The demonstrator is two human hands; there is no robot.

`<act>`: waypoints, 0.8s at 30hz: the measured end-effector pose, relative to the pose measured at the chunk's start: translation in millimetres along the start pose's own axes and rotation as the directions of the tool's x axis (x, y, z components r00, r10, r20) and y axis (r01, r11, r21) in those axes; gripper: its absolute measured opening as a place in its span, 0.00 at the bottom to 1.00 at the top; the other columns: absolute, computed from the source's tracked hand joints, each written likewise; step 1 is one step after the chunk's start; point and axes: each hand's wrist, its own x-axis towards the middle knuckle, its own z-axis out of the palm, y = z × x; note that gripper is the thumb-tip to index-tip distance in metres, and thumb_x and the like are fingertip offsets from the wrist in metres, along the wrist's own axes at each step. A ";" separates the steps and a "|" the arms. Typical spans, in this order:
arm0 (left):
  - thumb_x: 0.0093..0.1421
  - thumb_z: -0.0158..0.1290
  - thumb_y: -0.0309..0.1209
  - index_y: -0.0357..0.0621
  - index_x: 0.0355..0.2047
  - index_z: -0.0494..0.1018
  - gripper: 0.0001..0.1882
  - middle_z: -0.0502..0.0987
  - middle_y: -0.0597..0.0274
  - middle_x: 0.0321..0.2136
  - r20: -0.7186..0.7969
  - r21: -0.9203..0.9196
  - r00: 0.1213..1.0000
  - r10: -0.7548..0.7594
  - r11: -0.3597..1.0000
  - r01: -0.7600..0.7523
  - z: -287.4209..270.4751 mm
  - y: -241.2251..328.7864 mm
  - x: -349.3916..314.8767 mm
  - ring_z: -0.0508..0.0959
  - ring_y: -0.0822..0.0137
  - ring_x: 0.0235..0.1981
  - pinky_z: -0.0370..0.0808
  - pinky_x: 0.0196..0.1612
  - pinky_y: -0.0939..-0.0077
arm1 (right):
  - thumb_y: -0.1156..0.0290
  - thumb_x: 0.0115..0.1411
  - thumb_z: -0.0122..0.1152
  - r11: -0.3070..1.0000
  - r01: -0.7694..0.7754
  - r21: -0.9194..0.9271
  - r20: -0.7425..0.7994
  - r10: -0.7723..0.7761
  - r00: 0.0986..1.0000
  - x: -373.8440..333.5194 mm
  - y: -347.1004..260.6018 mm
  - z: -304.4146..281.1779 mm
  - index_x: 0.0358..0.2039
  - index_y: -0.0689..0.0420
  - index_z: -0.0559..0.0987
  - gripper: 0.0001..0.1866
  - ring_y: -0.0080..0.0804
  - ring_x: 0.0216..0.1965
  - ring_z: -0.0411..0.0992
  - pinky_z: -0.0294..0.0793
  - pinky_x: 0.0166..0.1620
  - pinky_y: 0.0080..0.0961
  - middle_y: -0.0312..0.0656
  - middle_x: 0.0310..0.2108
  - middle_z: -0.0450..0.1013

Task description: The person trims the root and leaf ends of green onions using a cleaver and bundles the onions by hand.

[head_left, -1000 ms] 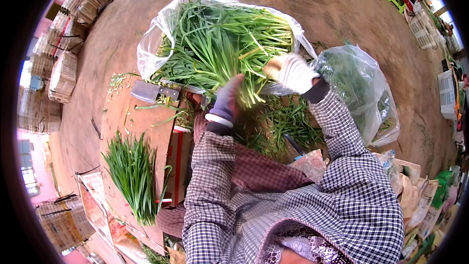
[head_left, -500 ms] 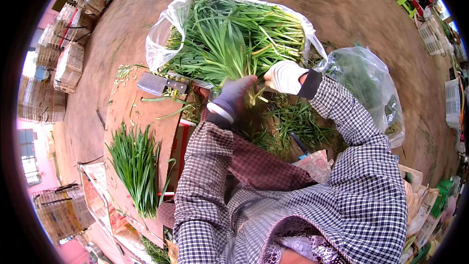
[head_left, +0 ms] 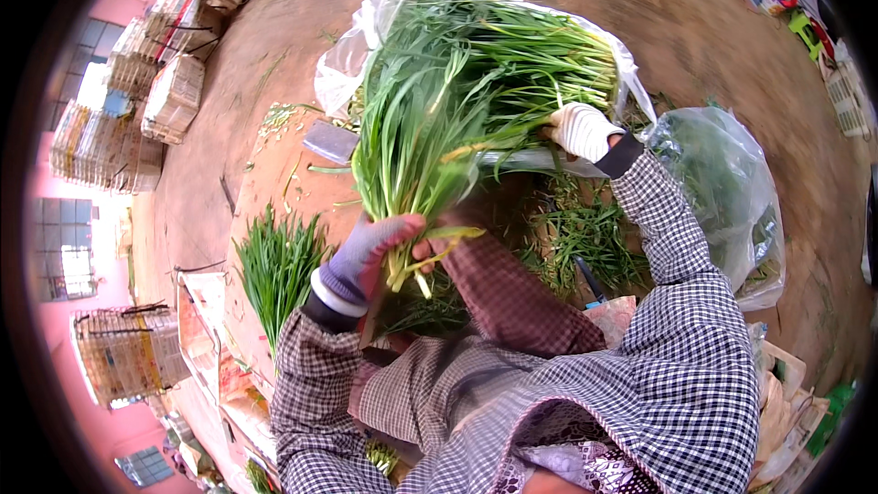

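Note:
My left hand (head_left: 366,256), in a purple-grey glove with bare fingertips, is closed round the stalk ends of a bunch of garlic chives (head_left: 407,151). The bunch's long leaves point away from me and partly cover the heap of garlic chives (head_left: 558,59) in an open clear plastic bag (head_left: 340,82). Yellowed leaves hang out by the held ends. My right hand (head_left: 583,131), in a white striped glove, is curled at the heap's near right edge. What its fingers hold, if anything, is hidden.
A cleaver (head_left: 329,142) lies on a board (head_left: 274,183) at left, beside another chive bunch (head_left: 279,265). Loose trimmings (head_left: 585,233) cover the ground before me, near a dark-handled tool (head_left: 590,279). A second clear bag (head_left: 732,192) stands at right. Stacked crates (head_left: 105,146) line the left.
My left hand has drawn the bunch toward me and left, away from the heap. My right hand has parted from it and moved right. The view has shifted too.

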 end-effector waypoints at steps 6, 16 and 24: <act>0.54 0.58 0.28 0.41 0.40 0.70 0.14 0.76 0.63 0.28 -0.245 0.059 0.969 0.009 0.998 0.006 -28.7 -26.7 -16.2 0.79 0.67 0.26 0.81 0.30 0.67 | 0.63 0.60 0.51 0.982 0.122 -0.147 -0.026 -0.127 0.992 -7.1 -8.2 0.8 0.32 0.60 0.79 0.14 0.32 0.15 0.72 0.72 0.23 0.29 0.43 0.15 0.73; 0.54 0.58 0.27 0.41 0.41 0.69 0.14 0.74 0.63 0.27 -0.229 0.094 0.970 0.081 0.994 -0.061 -33.2 -50.7 -17.5 0.77 0.68 0.24 0.80 0.29 0.67 | 0.65 0.59 0.58 0.845 0.513 0.150 -0.371 -0.433 0.822 -19.7 -93.7 0.3 0.47 0.58 0.77 0.18 0.15 0.25 0.74 0.72 0.28 0.14 0.38 0.28 0.78; 0.52 0.60 0.28 0.41 0.43 0.69 0.19 0.74 0.65 0.30 -0.224 0.126 0.954 0.200 0.976 -0.175 -35.2 -70.7 -8.9 0.76 0.70 0.25 0.79 0.29 0.70 | 0.63 0.57 0.59 0.919 0.366 0.143 -0.371 -0.293 0.881 18.7 -113.8 36.8 0.36 0.59 0.82 0.13 0.34 0.29 0.78 0.75 0.36 0.26 0.48 0.27 0.78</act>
